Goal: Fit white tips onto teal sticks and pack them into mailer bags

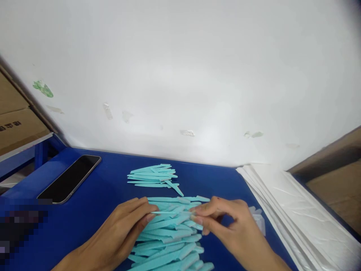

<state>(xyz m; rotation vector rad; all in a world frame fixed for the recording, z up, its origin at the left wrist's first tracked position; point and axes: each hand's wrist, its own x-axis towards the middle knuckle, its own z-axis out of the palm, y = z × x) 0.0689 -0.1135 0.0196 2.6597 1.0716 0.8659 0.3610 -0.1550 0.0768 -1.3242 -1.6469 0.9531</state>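
A thin light-blue strip [172, 213] is stretched level between my two hands, above a large pile of similar light-blue pieces [166, 235] on the blue table. My left hand [121, 229] pinches its left end between thumb and fingers. At the other end, the thumb and forefinger of my right hand [228, 222] are pressed together on the strip. Behind the pile lies a smaller group of light-blue pieces [152, 176], mostly side by side, with one slanting toward the front right.
A black phone [72, 178] lies on the blue table [113, 169] at the left. White plastic sheets or bags [299, 210] are stacked at the right, with clear plastic pieces [258, 218] beside my right hand. A white wall [175, 75] rises behind; cardboard boxes [22, 128] stand far left.
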